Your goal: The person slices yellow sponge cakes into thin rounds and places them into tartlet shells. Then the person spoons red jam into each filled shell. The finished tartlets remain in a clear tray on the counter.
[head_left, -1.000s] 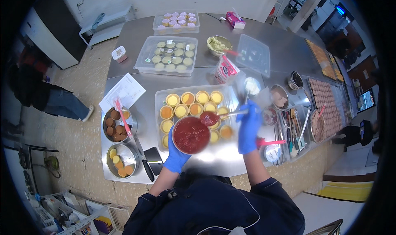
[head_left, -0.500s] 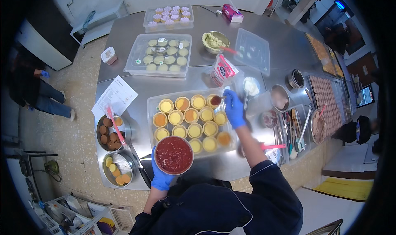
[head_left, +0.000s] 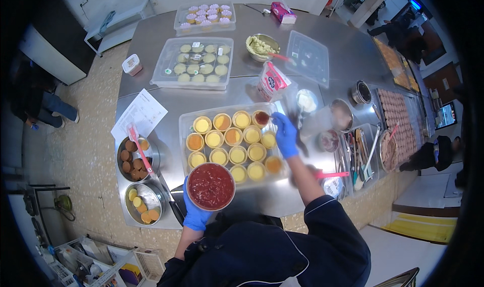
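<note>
My left hand (head_left: 195, 215), in a blue glove, is wrapped round a metal bowl of dark red jam-like filling (head_left: 210, 186). The bowl is held over the near edge of a clear plastic box (head_left: 183, 123) with rows of tart shells in it. Most shells hold a yellow or orange round, such as this tart (head_left: 219, 156). My right hand (head_left: 285, 136), gloved too, pinches a small spoon (head_left: 272, 115) at the far right corner of the box. Red filling (head_left: 261, 118) lies at the spoon's end in the corner tart; the spoon's tip is hard to make out.
At the left stand bowls of brown rounds (head_left: 136, 172) and yellow rounds (head_left: 137, 201), with a pink spatula (head_left: 139, 148) and paper sheet (head_left: 143, 110). A tool tray (head_left: 370, 171) lies right; a pink-and-white tub (head_left: 272, 83) and lidded tart box (head_left: 156, 70) stand beyond. Other people stand left and right.
The spoon and my right hand have shifted slightly within the corner tart, where more red filling shows. My left hand still holds the bowl. The person at the left has moved.
</note>
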The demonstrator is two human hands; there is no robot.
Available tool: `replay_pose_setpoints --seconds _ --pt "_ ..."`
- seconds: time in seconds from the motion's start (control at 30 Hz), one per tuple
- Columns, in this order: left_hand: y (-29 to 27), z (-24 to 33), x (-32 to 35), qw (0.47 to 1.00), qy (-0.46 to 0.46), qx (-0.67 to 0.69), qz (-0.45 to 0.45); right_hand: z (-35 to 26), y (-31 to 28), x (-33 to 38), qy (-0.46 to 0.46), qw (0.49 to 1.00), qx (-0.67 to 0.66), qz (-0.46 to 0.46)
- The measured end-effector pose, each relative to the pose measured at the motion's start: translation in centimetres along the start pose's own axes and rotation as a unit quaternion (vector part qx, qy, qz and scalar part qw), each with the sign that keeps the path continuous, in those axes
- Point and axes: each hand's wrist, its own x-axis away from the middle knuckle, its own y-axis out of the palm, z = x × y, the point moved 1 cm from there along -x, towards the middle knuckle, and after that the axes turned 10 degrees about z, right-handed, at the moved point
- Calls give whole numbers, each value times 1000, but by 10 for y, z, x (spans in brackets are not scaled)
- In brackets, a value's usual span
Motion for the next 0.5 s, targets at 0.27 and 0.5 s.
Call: replay_pose_setpoints --seconds 0.27,0.5 --pt "-2 2 3 1000 11 -6 24 -3 4 7 7 999 -38 12" --pt "-5 2 4 999 11 -1 30 -6 5 12 33 998 -39 26"
